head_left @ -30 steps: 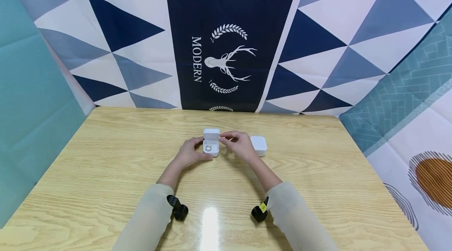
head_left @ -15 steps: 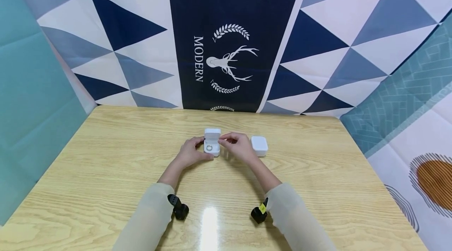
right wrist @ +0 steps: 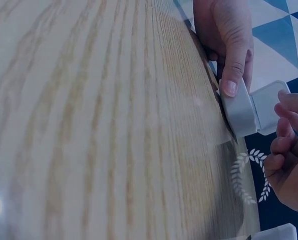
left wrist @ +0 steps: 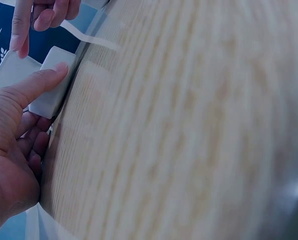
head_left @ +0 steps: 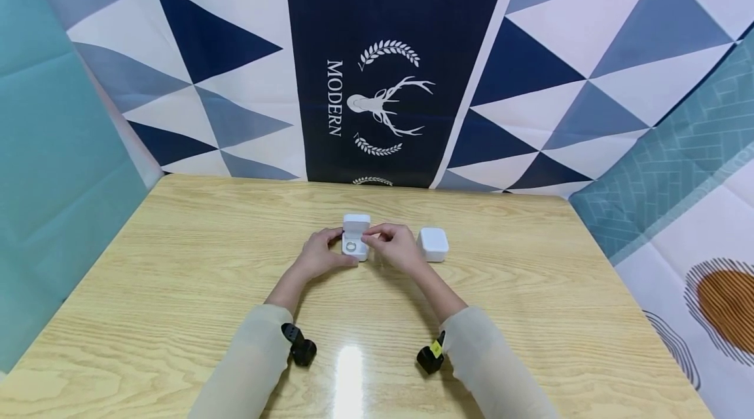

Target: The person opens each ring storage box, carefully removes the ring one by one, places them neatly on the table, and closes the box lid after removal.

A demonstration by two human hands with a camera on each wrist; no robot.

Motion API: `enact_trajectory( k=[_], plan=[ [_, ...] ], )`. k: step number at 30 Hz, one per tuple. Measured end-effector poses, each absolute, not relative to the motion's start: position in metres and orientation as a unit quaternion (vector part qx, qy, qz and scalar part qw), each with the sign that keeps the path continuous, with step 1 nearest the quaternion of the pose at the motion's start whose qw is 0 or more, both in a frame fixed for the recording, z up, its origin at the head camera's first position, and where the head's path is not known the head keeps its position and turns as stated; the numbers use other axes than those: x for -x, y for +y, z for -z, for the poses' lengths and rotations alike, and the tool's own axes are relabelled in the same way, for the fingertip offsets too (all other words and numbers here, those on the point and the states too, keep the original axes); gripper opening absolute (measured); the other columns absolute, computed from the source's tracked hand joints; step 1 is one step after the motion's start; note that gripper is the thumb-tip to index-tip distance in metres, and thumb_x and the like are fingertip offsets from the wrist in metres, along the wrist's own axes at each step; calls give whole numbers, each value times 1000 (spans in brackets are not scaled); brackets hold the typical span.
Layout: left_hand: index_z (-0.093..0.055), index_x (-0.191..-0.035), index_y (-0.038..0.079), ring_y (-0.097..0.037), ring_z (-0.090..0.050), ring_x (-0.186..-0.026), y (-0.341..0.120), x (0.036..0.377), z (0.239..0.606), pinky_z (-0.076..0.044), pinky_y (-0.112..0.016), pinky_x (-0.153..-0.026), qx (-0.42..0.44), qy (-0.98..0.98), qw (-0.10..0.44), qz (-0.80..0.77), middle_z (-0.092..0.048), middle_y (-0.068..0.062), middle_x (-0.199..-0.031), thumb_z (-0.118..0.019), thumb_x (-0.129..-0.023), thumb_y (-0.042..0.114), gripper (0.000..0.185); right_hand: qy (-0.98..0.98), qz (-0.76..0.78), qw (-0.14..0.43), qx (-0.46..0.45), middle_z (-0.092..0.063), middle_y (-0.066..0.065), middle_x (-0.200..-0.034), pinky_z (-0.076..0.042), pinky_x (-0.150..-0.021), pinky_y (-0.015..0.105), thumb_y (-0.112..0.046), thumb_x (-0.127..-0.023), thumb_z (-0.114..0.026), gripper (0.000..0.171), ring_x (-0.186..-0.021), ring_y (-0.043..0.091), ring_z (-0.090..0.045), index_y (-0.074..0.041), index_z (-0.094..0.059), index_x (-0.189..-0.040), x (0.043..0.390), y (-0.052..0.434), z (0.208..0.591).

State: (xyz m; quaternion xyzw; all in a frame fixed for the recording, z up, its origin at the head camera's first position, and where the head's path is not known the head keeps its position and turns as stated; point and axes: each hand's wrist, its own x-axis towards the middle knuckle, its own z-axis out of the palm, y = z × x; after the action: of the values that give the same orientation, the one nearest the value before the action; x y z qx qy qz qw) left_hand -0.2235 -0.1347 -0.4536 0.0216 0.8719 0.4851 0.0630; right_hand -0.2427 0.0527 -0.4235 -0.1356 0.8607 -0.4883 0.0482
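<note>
Item: small white hinged ring box (head_left: 356,243), lid upright, a silver ring (head_left: 350,247) seated in its base — placed mid-counter on the pale wood counter (head_left: 177,288). Left hand (head_left: 318,254) gripped the base from its left side, thumb along the near edge, apparently to keep the light box from sliding. Right hand (head_left: 396,245) hovered at the box's right edge, thumb and forefinger pinched close together beside the lid; whether they held anything could not be told. Second white box (head_left: 432,243), closed, stood just beside the right hand, apart from the first. Patterned blue-and-white backdrop (head_left: 377,65) behind. Against the earlier frame: box, ring and both hands stayed put — only the right fingertips had drawn slightly nearer the lid.
</note>
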Motion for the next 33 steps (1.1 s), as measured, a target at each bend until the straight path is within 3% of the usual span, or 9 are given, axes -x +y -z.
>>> enact_trajectory(
  k=[33],
  plan=[
    [-49, -135, 6, -32, -48, -124, -134, 223, 450, -40, -44, -103, -18, 874, 58, -483, -51, -14, -135, -82, -70, 27, 76, 859, 484, 49, 158, -41, -7, -49, -26, -43, 17, -16, -82, -71, 14, -45, 6, -34, -6, -74, -92, 246, 39, 436]
  ],
)
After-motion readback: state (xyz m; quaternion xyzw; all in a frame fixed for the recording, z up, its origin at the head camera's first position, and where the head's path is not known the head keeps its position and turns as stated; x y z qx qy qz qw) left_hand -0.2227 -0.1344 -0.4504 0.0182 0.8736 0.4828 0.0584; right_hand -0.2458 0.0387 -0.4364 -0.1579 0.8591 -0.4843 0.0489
